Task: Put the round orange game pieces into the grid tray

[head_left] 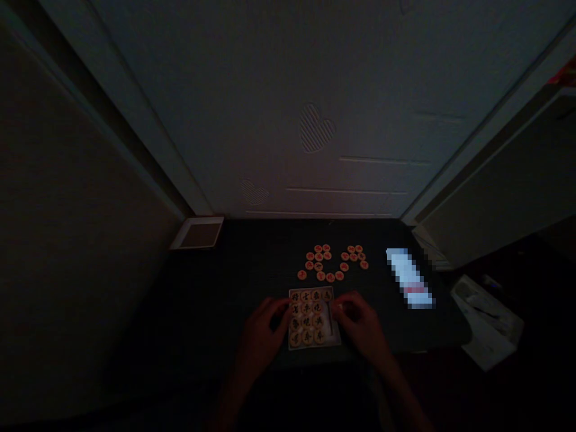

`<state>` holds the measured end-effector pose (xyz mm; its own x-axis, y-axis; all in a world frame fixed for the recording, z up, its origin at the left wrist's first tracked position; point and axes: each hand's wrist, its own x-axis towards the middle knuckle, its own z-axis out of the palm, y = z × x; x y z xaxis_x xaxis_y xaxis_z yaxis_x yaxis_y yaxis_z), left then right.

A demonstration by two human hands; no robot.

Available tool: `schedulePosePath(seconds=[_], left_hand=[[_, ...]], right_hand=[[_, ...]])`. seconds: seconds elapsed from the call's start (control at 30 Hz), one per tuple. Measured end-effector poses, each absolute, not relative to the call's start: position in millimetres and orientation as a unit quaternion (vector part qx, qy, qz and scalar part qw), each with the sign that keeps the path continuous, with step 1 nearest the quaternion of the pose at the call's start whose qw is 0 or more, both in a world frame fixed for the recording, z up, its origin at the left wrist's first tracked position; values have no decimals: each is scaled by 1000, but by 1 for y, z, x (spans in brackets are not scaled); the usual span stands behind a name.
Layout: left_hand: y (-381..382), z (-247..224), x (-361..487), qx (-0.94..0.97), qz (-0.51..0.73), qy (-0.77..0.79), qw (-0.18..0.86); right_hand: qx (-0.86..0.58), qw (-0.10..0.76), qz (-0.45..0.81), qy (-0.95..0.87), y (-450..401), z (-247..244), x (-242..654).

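Note:
A shallow square box point(333, 337) lies on the dark table near its front edge. Rows of xiangqi pieces with black characters point(306, 323) fill its left and middle; part of its right side is bare. My left hand point(266, 327) is closed at the box's left edge, thumb and fingertips gripping it. At the right edge, my right hand point(357, 318) has thumb and forefinger curled together near the upper right piece. What those fingers hold, if anything, is too dark to make out. Beyond the box, several red-marked xiangqi pieces point(330, 277) lie loose in two loose groups.
A brightly lit, pixelated object point(409, 279) lies on the table's right. An open shallow box or lid point(198, 233) sits at the back left corner. A panel with embossed hearts point(317, 129) rises behind the table point(216, 288). A white box point(488, 321) stands beyond the right edge.

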<state>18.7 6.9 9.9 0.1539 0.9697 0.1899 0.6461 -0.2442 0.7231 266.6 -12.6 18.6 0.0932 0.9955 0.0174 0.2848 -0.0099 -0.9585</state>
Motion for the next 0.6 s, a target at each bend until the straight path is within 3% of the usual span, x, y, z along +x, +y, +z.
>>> schedulePosePath(seconds=[0.33,0.6], left_hand=[[6,16,20,721,326,554,259],[6,15,21,721,327,556,254]], right_hand=[[-599,380,266,-653,-14,26,262],[-584,348,234,-695,-17,18,262]])
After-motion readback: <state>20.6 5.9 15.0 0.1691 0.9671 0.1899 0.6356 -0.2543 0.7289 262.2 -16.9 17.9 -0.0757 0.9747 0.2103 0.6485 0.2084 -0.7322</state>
